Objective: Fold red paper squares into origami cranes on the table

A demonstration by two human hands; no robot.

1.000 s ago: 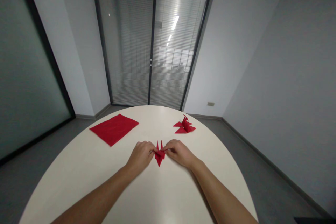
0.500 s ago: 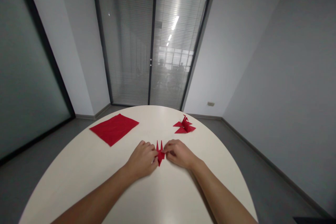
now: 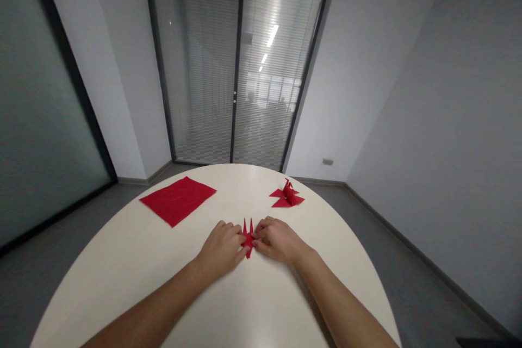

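Note:
A small red folded paper piece (image 3: 248, 239) lies on the white table between my hands. Two thin points of it stick out toward the far side, and one wider tip points back at me. My left hand (image 3: 223, 247) has its fingers closed on the left edge of the paper. On the opposite edge, my right hand (image 3: 275, 238) pinches the paper between thumb and fingers. The fingertips cover both sides of the fold. Farther back on the right stands a folded red paper crane (image 3: 289, 196), touched by neither hand.
A flat red paper sheet (image 3: 177, 201) rests at the far left of the round white table (image 3: 212, 310). Beyond the table's far edge are a glass door with blinds (image 3: 196, 65) and pale walls.
My right thumb has come in against the lower right side of the folded paper, which has turned slightly. My left hand has barely moved.

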